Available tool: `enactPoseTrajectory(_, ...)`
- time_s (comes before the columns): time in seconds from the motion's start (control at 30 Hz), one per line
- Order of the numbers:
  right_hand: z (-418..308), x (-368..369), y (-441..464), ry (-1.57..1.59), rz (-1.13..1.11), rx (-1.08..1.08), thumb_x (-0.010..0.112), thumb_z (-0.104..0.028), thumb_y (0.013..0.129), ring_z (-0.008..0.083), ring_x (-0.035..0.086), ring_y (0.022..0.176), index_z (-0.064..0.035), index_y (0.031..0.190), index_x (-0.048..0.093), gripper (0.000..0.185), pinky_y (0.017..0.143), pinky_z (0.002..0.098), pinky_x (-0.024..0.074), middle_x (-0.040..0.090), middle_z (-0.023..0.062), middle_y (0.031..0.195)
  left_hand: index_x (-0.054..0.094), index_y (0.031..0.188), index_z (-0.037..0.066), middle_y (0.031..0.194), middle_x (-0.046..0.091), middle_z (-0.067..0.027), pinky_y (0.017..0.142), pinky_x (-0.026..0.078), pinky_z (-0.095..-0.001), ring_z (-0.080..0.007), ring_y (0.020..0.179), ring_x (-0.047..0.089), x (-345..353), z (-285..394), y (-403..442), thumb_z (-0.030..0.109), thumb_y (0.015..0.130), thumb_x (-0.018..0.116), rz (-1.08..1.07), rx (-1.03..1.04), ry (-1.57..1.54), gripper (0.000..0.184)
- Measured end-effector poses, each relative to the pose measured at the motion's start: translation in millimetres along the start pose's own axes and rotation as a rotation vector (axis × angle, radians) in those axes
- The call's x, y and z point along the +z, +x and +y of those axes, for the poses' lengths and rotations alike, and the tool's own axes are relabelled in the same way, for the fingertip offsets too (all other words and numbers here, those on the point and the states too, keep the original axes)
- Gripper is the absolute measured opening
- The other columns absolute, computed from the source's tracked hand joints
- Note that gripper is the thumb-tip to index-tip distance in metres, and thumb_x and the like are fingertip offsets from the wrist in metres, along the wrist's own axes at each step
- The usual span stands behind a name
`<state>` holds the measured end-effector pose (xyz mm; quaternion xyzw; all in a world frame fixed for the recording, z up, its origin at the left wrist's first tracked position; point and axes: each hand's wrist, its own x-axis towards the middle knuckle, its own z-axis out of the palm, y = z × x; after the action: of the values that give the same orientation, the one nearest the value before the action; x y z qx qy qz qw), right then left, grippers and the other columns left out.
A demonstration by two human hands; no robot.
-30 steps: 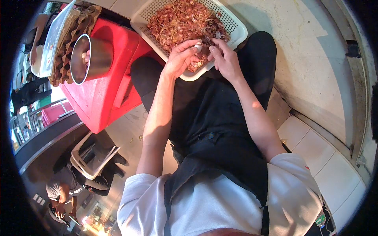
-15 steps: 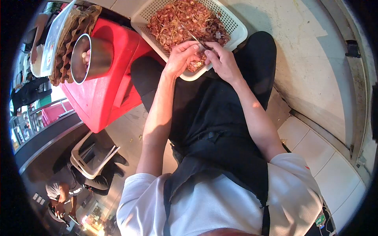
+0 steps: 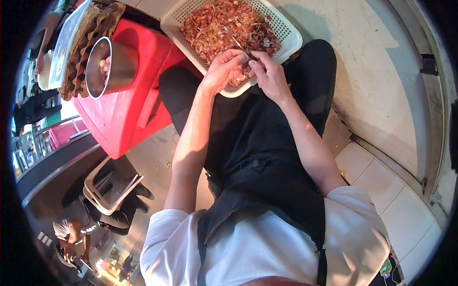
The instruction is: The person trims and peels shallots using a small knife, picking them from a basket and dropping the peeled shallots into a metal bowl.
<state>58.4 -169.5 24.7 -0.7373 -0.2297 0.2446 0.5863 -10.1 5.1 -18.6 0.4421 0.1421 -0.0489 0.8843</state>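
A pale perforated basket of small reddish shallots and loose skins rests near my knees. Over its near end my left hand has its fingers closed round a small shallot, which is mostly hidden. My right hand is closed on a small knife, its thin blade pointing up and left above the heap. The fingertips of both hands nearly meet. On the left, a metal pot lies tilted in view with a few peeled shallots inside.
The pot stands on a red box, beside egg trays and a clear plastic lid. A wall is at the right. At the lower left, another person is near a pale chair.
The knife blade has come up into view above my fingers, and my hands have closed together over the shallot. The pale shallot seen at my left fingertips earlier is now mostly covered.
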Motion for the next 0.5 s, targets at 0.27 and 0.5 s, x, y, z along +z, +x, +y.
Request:
enactPoseTrajectory(0.27,3.8,-4.8,2.5,-0.021,0.035,0.023,0.055,-0.014,0.097,0.0179,0.067,0.067,-0.0029,0.116,0.058,0.022,0.063,0.0322,0.0518,0.067,0.0111,0.075,0.055,0.122,0.000,0.116,0.061,-0.0077,0.072,0.053,-0.0249,-0.0122,0.091,0.063,5.9,1.1,-2.7,0.001,0.092,0.055,0.055,0.008,0.023,0.030)
enactPoseTrajectory(0.5,9.7,-5.5,3.5,-0.069,0.075,0.012,0.055,-0.014,0.097,0.0211,0.068,0.067,-0.0029,0.116,0.058,0.022,0.062,0.0348,0.0525,0.067,0.0119,0.073,0.053,0.119,0.000,0.113,0.059,-0.0065,0.072,0.053,-0.0252,-0.0128,0.085,0.063,9.3,4.4,-4.8,-0.007,0.089,0.049,0.039,0.014,0.028,0.032)
